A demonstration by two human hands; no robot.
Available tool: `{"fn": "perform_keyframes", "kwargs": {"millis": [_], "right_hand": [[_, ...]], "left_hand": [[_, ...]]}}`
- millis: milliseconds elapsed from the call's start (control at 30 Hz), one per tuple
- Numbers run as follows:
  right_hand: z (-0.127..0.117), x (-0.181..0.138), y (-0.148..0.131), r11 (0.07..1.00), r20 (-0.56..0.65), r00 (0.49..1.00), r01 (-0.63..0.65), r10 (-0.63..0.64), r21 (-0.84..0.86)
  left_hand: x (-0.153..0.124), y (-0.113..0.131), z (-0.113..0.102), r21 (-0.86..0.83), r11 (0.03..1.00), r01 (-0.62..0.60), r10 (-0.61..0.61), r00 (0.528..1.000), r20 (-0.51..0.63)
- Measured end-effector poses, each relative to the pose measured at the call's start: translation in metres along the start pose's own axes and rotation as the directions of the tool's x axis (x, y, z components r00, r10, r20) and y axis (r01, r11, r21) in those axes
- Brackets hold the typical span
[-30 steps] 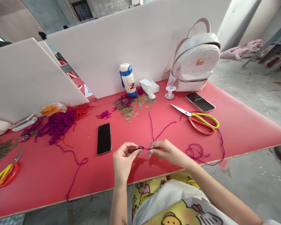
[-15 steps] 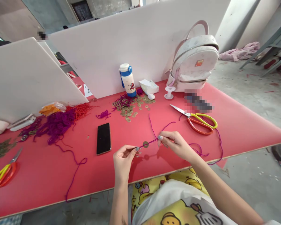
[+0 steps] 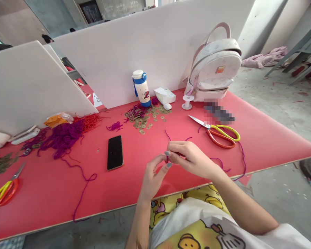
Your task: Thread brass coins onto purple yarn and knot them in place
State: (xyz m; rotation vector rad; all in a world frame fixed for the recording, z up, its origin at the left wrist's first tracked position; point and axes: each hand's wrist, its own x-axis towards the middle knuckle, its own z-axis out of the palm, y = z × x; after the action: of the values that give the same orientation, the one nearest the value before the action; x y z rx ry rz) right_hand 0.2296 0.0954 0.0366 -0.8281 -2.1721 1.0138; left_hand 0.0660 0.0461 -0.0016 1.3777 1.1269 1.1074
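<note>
Above the front part of the red table, my left hand (image 3: pixel 153 178) and my right hand (image 3: pixel 193 157) meet at their fingertips. Both are closed on a purple cord (image 3: pixel 167 159), of which only a short bit shows between the fingers. A loose cord end sticks up behind my right hand. The coin that hung on the cord is hidden by my fingers. Beyond my hands lies a pile of round brass-coloured coins (image 3: pixel 142 123) with square holes. Red-and-yellow-handled scissors (image 3: pixel 220 136) lie to the right of my right hand, their blades pointing to the back left.
A black phone (image 3: pixel 115 153) lies left of my hands. At the back stand a bottle (image 3: pixel 141 89), a tissue pack (image 3: pixel 165 95), a white spool (image 3: pixel 187 102) and a backpack (image 3: pixel 215 74). Purple yarn (image 3: pixel 64 136) and other scissors (image 3: pixel 7 190) are at the left.
My hands have come together from either end of the stretched cord, the left moving right and the right slightly left. The coin has gone from sight behind my fingers.
</note>
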Motion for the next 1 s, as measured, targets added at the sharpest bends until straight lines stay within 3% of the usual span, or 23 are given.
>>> {"fn": "perform_keyframes", "kwargs": {"millis": [233, 467, 567, 767, 900, 1000], "right_hand": [[-0.003, -0.002, 0.009, 0.999, -0.138, 0.990, 0.009, -0.004, 0.036], [-0.004, -0.001, 0.015, 0.997, -0.161, 0.986, -0.029, 0.040, 0.067], [-0.006, -0.001, 0.017, 0.995, -0.192, 0.980, -0.037, 0.055, 0.094], [-0.007, -0.003, 0.021, 0.994, -0.217, 0.974, -0.053, 0.072, 0.093], [-0.005, -0.005, 0.025, 0.991, -0.232, 0.966, -0.089, 0.111, 0.105], [-0.003, -0.005, 0.031, 0.985, -0.242, 0.959, -0.121, 0.148, 0.125]], "left_hand": [[-0.003, 0.001, 0.008, -0.123, 0.990, 0.070, -0.055, 0.991, 0.122], [-0.004, 0.000, 0.012, -0.301, 0.910, 0.284, -0.217, 0.947, 0.237], [-0.004, -0.003, 0.015, -0.358, 0.894, 0.269, -0.205, 0.957, 0.207], [0.000, -0.008, 0.007, -0.246, 0.925, 0.288, -0.261, 0.955, 0.139], [0.003, -0.015, -0.002, -0.455, 0.832, 0.316, -0.342, 0.939, 0.027], [0.003, -0.019, -0.005, -0.572, 0.742, 0.349, -0.389, 0.919, 0.056]]}}
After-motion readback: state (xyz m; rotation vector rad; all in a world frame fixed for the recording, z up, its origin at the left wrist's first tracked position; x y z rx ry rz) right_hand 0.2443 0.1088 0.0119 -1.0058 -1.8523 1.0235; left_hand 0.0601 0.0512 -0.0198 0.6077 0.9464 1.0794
